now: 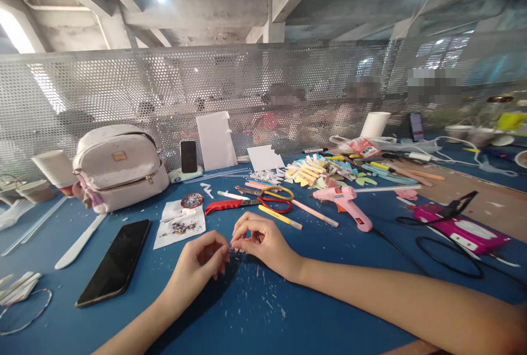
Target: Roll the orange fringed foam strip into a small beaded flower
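Note:
My left hand (205,259) and my right hand (263,242) meet low over the blue table, thumbs and fingertips pinched close together. Something tiny is between them, too small to name. Small pale scraps (257,294) are scattered on the table below. Just beyond my hands lie red-handled pliers (224,205), scissors (280,201) with yellow and red handles, and a yellow marker (280,217). A white paper (160,238) left of them bears dark bits and a small round dish (191,200).
A black phone (115,263) lies at left, before a white backpack (119,168). On the right are a pink glue gun (343,205) with its cord and a magenta power strip (461,229). Cut paper pieces (313,171) heap at the back, before a perforated metal screen (177,86).

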Available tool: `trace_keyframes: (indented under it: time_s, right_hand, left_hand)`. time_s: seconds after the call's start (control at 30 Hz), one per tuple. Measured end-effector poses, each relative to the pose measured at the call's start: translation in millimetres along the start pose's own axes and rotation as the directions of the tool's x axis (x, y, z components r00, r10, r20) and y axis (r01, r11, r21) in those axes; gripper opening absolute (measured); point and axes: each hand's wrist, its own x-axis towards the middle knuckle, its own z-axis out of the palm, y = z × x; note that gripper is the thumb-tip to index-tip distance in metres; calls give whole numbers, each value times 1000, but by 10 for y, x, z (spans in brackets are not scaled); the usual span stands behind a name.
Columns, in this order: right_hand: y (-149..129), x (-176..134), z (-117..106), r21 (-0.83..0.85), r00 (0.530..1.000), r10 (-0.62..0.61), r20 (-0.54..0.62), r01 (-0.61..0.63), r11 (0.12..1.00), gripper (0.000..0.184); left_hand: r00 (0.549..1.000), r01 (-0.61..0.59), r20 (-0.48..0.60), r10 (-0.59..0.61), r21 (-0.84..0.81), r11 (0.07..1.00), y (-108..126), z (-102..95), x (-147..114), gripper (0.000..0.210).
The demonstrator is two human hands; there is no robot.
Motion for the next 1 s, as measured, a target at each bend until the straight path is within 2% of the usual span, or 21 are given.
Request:
trace_keyframes:
  time_s: [0.13, 0.5, 1.0]
  right_hand:
    - [7, 0, 3, 8, 1000, 1, 0, -1, 1000, 22]
    - [-1, 7, -8, 16, 999, 30, 25, -31, 999, 30]
    - [-8, 9, 0, 15, 999, 32, 15, -32, 999, 23]
  left_hand:
    - [1000, -3, -1, 3, 2, 1000, -10, 1, 7, 25]
    - [1000, -5, 1, 5, -4, 1000, -45, -17, 4, 24]
    - [1000, 3, -4, -3, 0, 1000, -25, -4, -2, 25]
